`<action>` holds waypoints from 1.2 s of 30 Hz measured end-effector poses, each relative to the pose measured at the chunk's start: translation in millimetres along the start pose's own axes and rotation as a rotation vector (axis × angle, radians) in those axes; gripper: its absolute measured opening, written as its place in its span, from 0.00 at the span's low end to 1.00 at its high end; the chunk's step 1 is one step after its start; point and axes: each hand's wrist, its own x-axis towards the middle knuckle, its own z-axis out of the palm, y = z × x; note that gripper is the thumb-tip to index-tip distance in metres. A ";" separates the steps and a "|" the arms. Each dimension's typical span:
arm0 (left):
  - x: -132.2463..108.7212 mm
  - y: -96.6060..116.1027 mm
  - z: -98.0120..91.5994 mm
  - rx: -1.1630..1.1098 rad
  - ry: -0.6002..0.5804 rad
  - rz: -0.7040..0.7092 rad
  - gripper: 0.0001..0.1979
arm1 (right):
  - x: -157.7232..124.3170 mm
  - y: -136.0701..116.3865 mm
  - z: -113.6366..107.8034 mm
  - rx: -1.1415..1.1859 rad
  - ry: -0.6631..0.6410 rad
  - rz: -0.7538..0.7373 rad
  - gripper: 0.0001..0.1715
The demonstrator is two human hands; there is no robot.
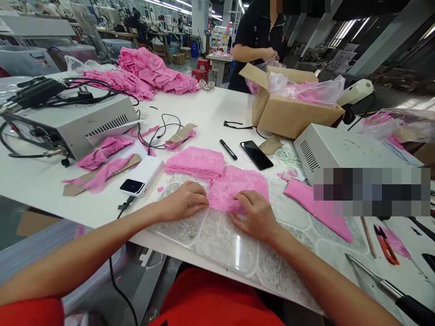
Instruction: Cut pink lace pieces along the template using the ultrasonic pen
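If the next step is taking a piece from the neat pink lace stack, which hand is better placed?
Probably the left hand: it lies just in front of the lace stack. The right hand is farther off, its fingers over the front lace piece.

This is a garment workshop, a large open hall rather than a small room. Rows of what look like sewing machines (110, 16) run across the upper left of the frame, under strip lights (171, 7) and beside a thick pillar (200, 20). Red stools (199, 75) stand at upper centre, where a co-worker (254, 38) is on their feet behind a long white table (231, 106). On it are heaped pink cloth (156, 72) at upper left, cut lace (249, 181) in the middle, a carton (288, 113) of bagged pieces at upper right and orange snips (386, 245) at lower right.
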 end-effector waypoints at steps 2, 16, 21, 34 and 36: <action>-10.7 5.2 -0.3 -0.037 0.004 0.009 0.08 | 0.3 -3.8 5.3 -0.032 -0.011 -0.043 0.12; -56.9 25.4 -1.8 0.021 -0.178 0.040 0.16 | -56.2 -41.0 -46.7 0.179 -0.269 -0.044 0.12; -60.3 28.5 3.4 0.037 -0.085 0.039 0.14 | -52.3 -23.0 -61.0 0.351 -0.294 0.178 0.09; -63.3 26.9 8.8 0.117 -0.021 0.050 0.13 | -55.3 -10.9 -42.4 0.142 -0.270 0.347 0.09; -63.0 27.5 10.4 0.149 -0.009 0.050 0.13 | -51.7 -4.1 -32.9 0.049 -0.252 0.306 0.11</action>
